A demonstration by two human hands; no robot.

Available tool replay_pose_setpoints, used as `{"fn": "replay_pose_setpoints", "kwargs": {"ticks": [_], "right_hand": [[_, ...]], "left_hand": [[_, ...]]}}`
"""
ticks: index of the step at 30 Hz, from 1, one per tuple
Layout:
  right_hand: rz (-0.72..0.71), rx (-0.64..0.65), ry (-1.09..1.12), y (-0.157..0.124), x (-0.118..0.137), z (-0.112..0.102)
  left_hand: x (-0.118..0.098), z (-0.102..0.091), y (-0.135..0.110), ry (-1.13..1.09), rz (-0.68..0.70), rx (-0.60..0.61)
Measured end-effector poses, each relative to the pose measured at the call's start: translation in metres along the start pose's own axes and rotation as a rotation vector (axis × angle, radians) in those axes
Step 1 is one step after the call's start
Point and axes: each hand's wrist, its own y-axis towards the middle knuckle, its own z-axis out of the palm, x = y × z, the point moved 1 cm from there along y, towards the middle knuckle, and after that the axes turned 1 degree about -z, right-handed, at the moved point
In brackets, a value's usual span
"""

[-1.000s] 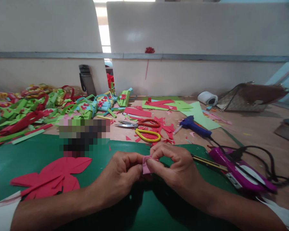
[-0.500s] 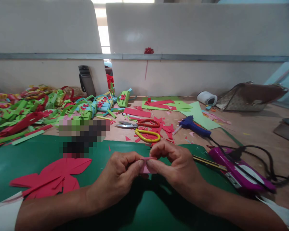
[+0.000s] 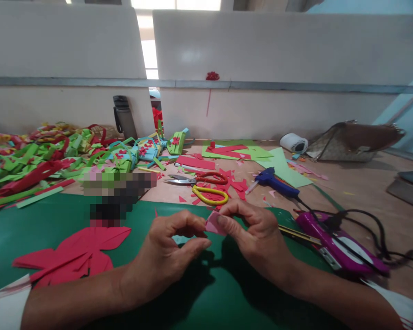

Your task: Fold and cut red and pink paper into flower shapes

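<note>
i see a small folded pink paper piece (image 3: 214, 223) pinched in the right hand (image 3: 256, 236) above the green mat (image 3: 65, 208), toward its far edge, the left hand (image 3: 167, 247) unclosed just beside it, the paper probably light, easily creased, best held by its edges.

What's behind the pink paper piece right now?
Beyond the pink paper piece, the green mat and the scissors show. The right hand pinches it, thumb in front; whatever is directly behind the paper is covered.
</note>
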Motion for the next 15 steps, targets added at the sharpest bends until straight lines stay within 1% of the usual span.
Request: {"fn": "replay_pose_setpoints", "kwargs": {"ticks": [5,8,12,15], "right_hand": [[-0.05,-0.04,-0.007,-0.0021,0.0017,0.0014],[-0.086,-0.039,-0.011,-0.0025,0.0033,0.002],[-0.15,-0.046,-0.033,-0.003,0.0034,0.0026],[-0.177,-0.048,-0.044,-0.0037,0.0014,0.0037]], "left_hand": [[0.0036,0.0027,0.0025,-0.123,-0.117,-0.02],[0.0041,0.0033,0.0021,-0.151,-0.132,-0.036],[0.0036,0.0027,0.0027,-0.134,-0.13,-0.026],[0.0037,0.0031,0.0035,-0.143,-0.167,-0.023]]}}
